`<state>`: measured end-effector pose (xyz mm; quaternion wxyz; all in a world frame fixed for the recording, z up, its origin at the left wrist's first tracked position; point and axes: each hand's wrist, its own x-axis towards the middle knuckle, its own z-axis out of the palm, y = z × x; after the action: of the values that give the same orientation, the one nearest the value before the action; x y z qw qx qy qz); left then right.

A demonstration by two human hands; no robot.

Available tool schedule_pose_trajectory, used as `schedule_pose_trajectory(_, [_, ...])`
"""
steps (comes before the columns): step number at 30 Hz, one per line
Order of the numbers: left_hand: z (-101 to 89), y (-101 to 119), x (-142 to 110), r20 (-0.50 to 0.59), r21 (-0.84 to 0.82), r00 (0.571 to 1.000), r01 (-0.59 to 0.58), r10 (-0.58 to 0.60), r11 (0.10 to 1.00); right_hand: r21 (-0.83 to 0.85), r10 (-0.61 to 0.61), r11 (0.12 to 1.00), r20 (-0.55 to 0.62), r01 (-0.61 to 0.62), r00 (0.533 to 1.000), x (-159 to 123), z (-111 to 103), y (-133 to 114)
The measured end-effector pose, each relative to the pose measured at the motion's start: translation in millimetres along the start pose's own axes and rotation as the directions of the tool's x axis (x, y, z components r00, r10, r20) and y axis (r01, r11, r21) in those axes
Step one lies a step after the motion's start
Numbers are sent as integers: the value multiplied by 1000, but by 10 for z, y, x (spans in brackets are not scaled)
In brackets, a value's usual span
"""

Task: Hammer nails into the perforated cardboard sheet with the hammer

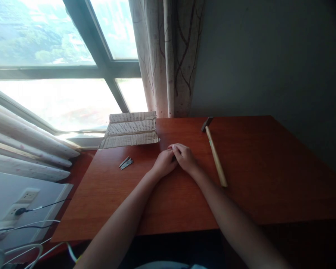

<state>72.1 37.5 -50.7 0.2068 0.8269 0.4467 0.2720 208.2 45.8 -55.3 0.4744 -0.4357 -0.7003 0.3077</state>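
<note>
At the middle of the reddish-brown wooden table (257,168), the bare left hand (164,163) and the bare right hand (185,157) meet, the right thumb lying uppermost. Their fingers seem folded loosely together, but they hide one another, so whether they are clenched, or close on anything small, cannot be told. To the left of the left hand, well apart from it, lies a little bunch of slim, silvery metal nails (126,163). Farther off, at the far left, rests a flat tan corrugated cardboard piece (133,129) with rows of small holes, one corner reaching the table's edge. On the right, a hammer with a pale wooden handle and dark metal head (213,149) lies with its head away from the person, its handle end near the right forearm (212,190). The likeliest trouble is a careless sweep: the left arm swinging outward could scatter the loose nails, which look ready to roll, while the right arm could knock the hammer's handle and turn it. A brush against the cardboard might push it over the edge, since nothing visible weighs it down.
</note>
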Motion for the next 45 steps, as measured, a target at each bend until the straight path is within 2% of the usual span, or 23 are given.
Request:
schedule_pose_trajectory(2, [-78,60,-25,6,43,1000,-8,8,999,22,24,999,-17,-24,1000,5,-10,19])
schedule_pose_trajectory(4, [-233,142,-49,-22,142,1000,-13,16,990,43,58,997,-33,-57,998,5,-13,55])
schedule_pose_trajectory(6, [-461,212,-54,-128,250,992,14,19,968,55,91,994,-42,-89,995,2,-5,96])
schedule_pose_trajectory(8, [-732,227,-34,-288,288,958,84,2,954,59,112,992,-43,-109,993,-2,9,126])
schedule_pose_trajectory(10, [-993,166,1,-375,362,927,168,-22,917,56,119,992,-43,-116,992,-4,20,138])
schedule_pose_trajectory(12, [-1196,44,32,-409,470,911,265,-59,842,53,121,992,-50,-118,991,-4,23,135])
schedule_pose_trajectory(15, [-1342,-159,39,-407,540,900,375,-156,754,49,124,991,-70,-121,990,2,14,117])
schedule_pose_trajectory(18, [-1339,-276,14,-347,557,909,399,-232,728,40,119,992,-93,-116,989,12,0,101])
schedule_pose_trajectory(21, [-1285,-303,-4,-328,551,908,408,-261,728,27,117,993,-124,-115,985,19,-13,96])
schedule_pose_trajectory(27, [-1213,-300,-23,-299,566,928,359,-221,742,32,133,991,-160,-129,978,25,-31,101])
schedule_pose_trajectory(31, [-1173,-224,-61,-282,576,939,329,-197,748,51,139,990,-173,-132,975,48,-90,91])
schedule_pose_trajectory(37, [-1027,75,-116,-206,559,970,223,-127,799,113,203,977,-232,-181,951,102,-267,61])
schedule_pose_trajectory(41, [-897,386,-164,-129,554,989,138,-79,821,148,254,964,-252,-223,934,127,-415,37])
schedule_pose_trajectory(45, [-747,726,-272,-56,525,998,58,-34,849,229,298,943,-260,-241,919,139,-681,13])
